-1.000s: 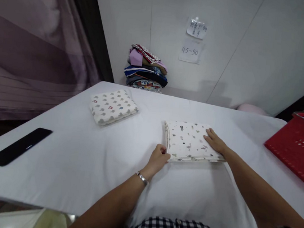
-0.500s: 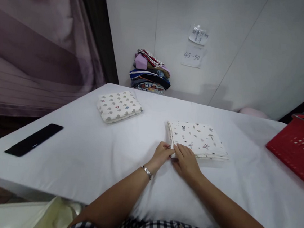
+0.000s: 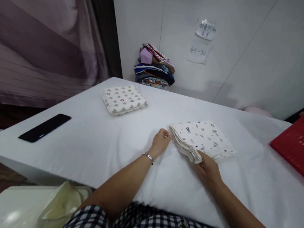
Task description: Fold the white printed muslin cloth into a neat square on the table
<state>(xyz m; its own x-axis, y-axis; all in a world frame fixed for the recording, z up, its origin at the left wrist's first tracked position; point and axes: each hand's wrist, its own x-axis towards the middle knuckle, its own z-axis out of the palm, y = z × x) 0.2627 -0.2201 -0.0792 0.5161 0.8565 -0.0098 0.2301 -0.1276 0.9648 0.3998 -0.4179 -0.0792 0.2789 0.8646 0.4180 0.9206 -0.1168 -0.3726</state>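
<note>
A folded white cloth with small dark prints [image 3: 203,139] lies on the white table [image 3: 111,142], turned at an angle with its near corner lifted. My right hand [image 3: 208,169] grips that near corner, fingers curled under the layered edge. My left hand [image 3: 160,142] rests at the cloth's left corner, fingers curled against it, a silver bracelet on the wrist. A second folded cloth with grey and red spots [image 3: 123,99] lies further left and back.
A black flat bar [image 3: 44,127] lies near the table's left edge. A red plastic basket [image 3: 300,147] stands at the right. A pile of coloured fabrics [image 3: 154,68] sits against the wall, below paper notes [image 3: 201,43]. A white surface with a yellowish bag [image 3: 58,205] lies below left.
My right hand went from the cloth's far side to its near corner and now lifts it. The cloth has turned and shifted. My left hand stays at its left corner.
</note>
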